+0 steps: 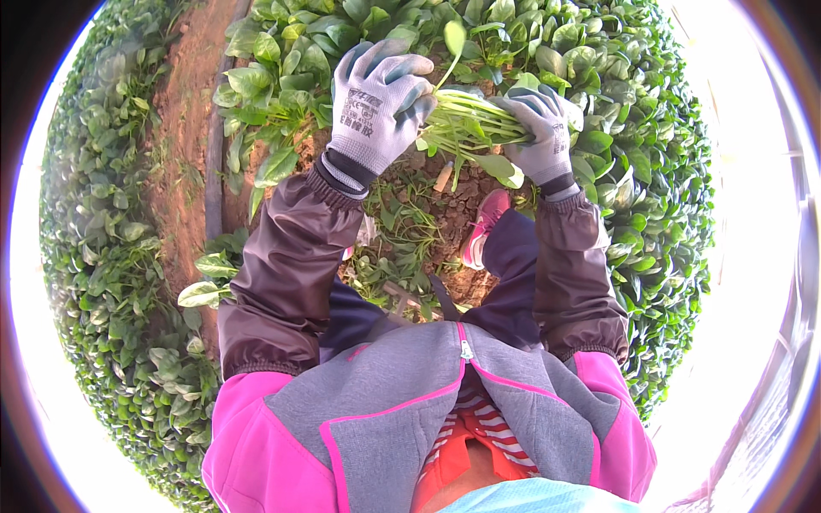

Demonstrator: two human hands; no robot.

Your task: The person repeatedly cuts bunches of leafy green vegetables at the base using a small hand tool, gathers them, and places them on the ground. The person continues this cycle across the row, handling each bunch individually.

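Observation:
Both my hands wear grey knit work gloves that bear writing. My right hand point(542, 131) grips a bunch of leafy green plants point(474, 122), whose pale stems point left and whose leaves lie mostly behind the glove. At the left end of the bunch is my left hand point(385, 102), fingers curled, near a single stem with an oval leaf point(455, 38) that sticks up. Its palm side is hidden, so whether it holds that stem cannot be told. A few leaves hang below the bunch.
Dense leafy green plants point(641, 192) grow on the right and ahead, with another bed point(109, 256) at far left. A dark hose or pipe point(217, 147) runs along bare soil. Loose greens point(401, 218) lie between my feet, near a pink shoe point(489, 224) and a small tan object point(443, 176).

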